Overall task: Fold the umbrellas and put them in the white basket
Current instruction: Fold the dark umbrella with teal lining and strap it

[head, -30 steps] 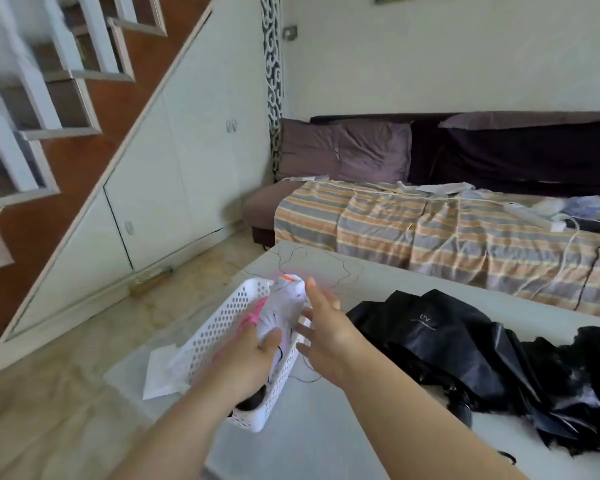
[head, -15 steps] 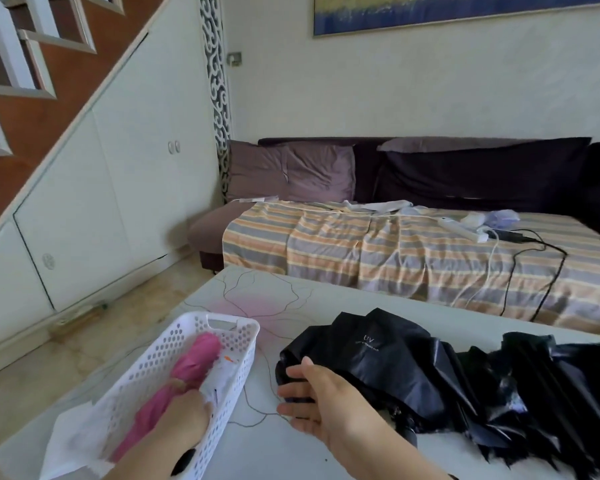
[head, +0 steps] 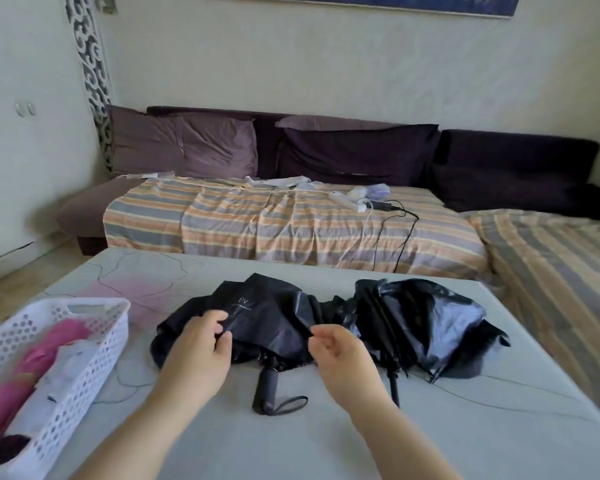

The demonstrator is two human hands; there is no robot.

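Both hands' grips, left hand and right hand, pinch black umbrella fabric.

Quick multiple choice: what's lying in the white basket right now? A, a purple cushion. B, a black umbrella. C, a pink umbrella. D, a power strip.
C: a folded pink umbrella lies inside the white basket, while the black umbrellas are on the table outside it.

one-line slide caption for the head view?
Both hands, left and right, gather a black umbrella on the table; pink umbrella already in basket.
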